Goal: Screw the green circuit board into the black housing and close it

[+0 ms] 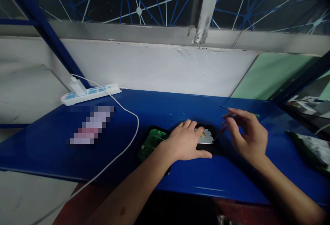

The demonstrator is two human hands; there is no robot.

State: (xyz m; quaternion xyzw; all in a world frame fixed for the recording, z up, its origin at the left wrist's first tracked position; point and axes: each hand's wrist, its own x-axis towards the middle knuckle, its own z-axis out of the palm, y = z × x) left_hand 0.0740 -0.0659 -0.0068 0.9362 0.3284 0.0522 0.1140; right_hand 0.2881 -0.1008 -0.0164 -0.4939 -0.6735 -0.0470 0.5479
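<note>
1. The left hand lies flat, palm down, fingers spread a little, pressing on a small dark device with a shiny metal plate on its top; the hand covers the device's left part
2. The right hand hovers just to the right of the device, fingers curled narrow around a thin screwdriver with a reddish handle; its tip points down-left toward the device's right edge, though whether it touches cannot be told
3. A green circuit board lies just left of the left wrist, partly under the forearm
4. All of this rests on a blue table, which runs out to both sides of the hands
5. Beyond the right hand's fingertips a second thin tool with a green end lies on the table
6. Well to the left of the left hand a white cable loops across the table up to a white power strip by the wall
7. Far right of the right hand lies a crumpled bag
</note>
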